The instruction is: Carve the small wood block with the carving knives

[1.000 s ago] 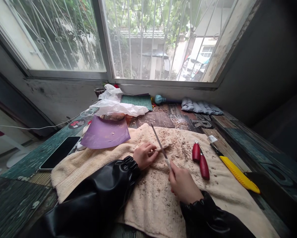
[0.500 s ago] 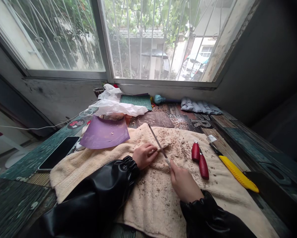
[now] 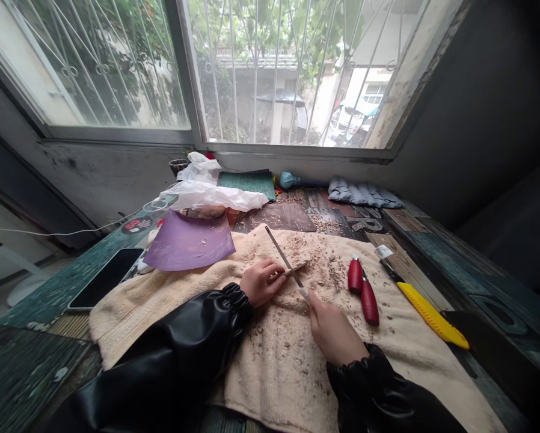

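My left hand (image 3: pixel 261 281) is closed on a thin wooden stick (image 3: pixel 297 268) and presses it onto a beige towel (image 3: pixel 279 361) littered with wood shavings. My right hand (image 3: pixel 334 332) grips the handle of a long slim metal file (image 3: pixel 281 257). The file lies slanted across the stick, its tip pointing away toward the window. Both arms wear shiny black sleeves.
Two red-handled knives (image 3: pixel 362 290) lie on the towel right of my hands, with a yellow-handled saw (image 3: pixel 427 310) beyond them. A purple sheet (image 3: pixel 186 243), a dark phone (image 3: pixel 105 278), white plastic bags (image 3: pixel 211 192), a green cutting mat (image 3: pixel 247 182) and a grey cloth (image 3: pixel 364 193) lie around.
The file has slid a little to the left and back across the stick. My left hand and the stick have stayed in place.
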A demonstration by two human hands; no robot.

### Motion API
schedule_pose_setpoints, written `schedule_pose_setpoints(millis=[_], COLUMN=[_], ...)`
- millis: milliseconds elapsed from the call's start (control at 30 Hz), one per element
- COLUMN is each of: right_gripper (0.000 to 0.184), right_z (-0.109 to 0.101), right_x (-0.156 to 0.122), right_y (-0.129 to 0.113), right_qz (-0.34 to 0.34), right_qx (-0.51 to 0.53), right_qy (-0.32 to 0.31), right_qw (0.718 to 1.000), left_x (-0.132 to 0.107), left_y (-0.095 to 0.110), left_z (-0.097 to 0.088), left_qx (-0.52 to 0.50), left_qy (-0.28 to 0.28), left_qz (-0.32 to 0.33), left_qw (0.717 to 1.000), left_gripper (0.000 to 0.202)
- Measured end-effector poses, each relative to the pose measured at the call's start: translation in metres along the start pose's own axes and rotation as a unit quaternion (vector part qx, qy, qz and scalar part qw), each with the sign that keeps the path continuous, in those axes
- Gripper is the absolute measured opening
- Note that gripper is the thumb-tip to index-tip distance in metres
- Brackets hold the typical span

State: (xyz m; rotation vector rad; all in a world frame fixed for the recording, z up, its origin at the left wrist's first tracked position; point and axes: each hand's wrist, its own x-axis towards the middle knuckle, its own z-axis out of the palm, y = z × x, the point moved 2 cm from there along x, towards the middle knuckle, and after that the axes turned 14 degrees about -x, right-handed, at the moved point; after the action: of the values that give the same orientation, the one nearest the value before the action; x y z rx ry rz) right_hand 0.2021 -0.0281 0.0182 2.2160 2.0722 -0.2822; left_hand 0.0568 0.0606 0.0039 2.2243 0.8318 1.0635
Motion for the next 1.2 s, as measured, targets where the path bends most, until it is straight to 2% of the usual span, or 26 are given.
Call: schedule_pose_setpoints(millis=[233, 833, 1033, 1200], right_gripper=[0.044, 0.044, 0.043, 0.042], right_z=[-0.0015, 0.0059, 0.0038, 0.0029], right_x=[0.0011, 0.0082, 0.0068, 0.0031], right_y=[0.0003, 0.0038, 0.0033, 0.0009], right_qz=[0.003, -0.01, -0.017, -0.015], right_qx=[0.009, 0.026, 0.028, 0.025], right_qy=[-0.003, 0.052, 0.05, 0.041], right_qw=[1.0, 0.998, 0.998, 0.999], left_x=[0.0009, 0.0027, 0.001, 0.0008], left_y=[-0.0002, -0.0072, -0.003, -0.0003], left_z=[0.0001, -0.0002, 0.0002, -0.0003], left_qx=[-0.004, -0.027, 0.008, 0.03], left_qy=[-0.001, -0.009, 0.018, 0.019], left_qz=[0.0, 0.009, -0.004, -0.003], left_qw=[1.0, 1.0, 1.0, 0.999], left_gripper=[0.018, 0.015, 0.014, 0.013])
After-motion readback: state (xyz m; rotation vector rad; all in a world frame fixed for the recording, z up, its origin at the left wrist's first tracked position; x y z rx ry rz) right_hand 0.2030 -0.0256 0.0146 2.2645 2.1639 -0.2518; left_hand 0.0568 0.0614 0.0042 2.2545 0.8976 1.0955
